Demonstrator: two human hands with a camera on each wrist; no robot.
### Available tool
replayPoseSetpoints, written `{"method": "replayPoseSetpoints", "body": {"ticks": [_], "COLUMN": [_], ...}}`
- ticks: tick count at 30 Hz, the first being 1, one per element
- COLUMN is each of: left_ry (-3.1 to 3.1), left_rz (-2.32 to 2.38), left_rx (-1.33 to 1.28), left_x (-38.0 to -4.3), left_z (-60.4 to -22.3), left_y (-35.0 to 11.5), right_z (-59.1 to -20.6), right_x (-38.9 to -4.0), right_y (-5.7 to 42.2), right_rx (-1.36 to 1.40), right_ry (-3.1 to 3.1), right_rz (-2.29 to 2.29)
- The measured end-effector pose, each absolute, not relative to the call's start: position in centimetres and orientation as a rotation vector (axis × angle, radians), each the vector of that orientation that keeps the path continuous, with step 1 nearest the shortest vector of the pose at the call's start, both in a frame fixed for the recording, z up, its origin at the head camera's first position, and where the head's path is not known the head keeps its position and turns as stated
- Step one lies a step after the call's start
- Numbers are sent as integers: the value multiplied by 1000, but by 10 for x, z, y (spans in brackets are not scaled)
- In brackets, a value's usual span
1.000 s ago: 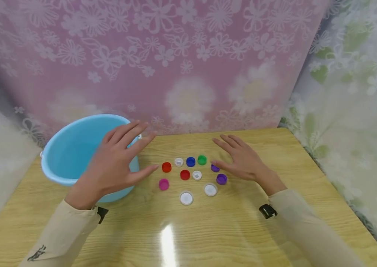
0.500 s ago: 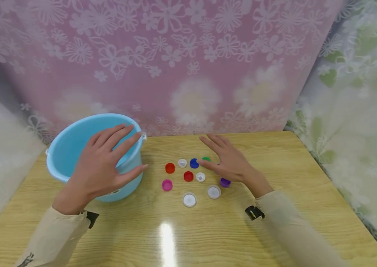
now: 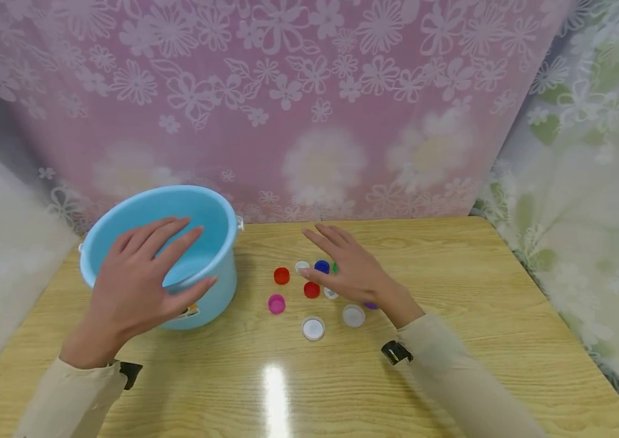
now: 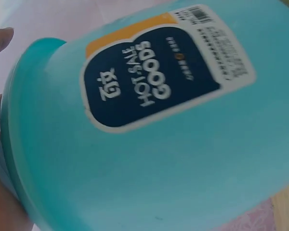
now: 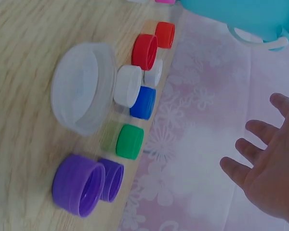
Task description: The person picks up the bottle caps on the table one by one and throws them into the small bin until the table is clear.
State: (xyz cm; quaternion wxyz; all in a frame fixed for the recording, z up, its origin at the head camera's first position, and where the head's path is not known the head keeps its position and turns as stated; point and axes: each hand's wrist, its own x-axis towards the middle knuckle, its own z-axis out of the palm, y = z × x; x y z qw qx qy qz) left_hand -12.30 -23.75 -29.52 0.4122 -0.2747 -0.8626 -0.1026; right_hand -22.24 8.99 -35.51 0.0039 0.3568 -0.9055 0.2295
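Observation:
My left hand hovers in front of the blue bucket, its fingers spread over the near rim and holding nothing. In the left wrist view, the bucket's labelled side fills most of the picture. With fingers extended, my right hand hangs above several bottle caps and grips none. Below and around it lie a blue cap, a red cap and a white cap. Two purple caps and a green cap show in the right wrist view, mostly hidden by the hand from the head.
An orange-red cap and a pink cap lie between bucket and right hand. Two wider whitish lids, one of them a round lid, sit nearer on the wooden table. A pink floral curtain hangs behind.
Both hands have moved left: the left from the bucket's right side across its front, the right from beside the purple caps to over the middle of the caps. The view has shifted slightly.

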Motion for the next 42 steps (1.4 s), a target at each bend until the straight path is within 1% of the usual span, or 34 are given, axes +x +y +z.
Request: {"method": "replayPoseSetpoints", "body": {"ticks": [17,33,42], "left_ry": [-2089,-1973,-1959], "left_rz": [-233,-201,-193], "left_rx": [-608,-615,-594], "left_x": [-105,-99,-99], "left_z": [-314,-334,-339], "left_y": [-258,-263,-266], "right_z": [-365,-373,-377], "right_x": [-219,-215,-210], "right_y": [72,57,49], "right_rx": [1146,1193,1192], "right_ry": [-2907,-2927,-2937], "right_rz": [603,519,445]}}
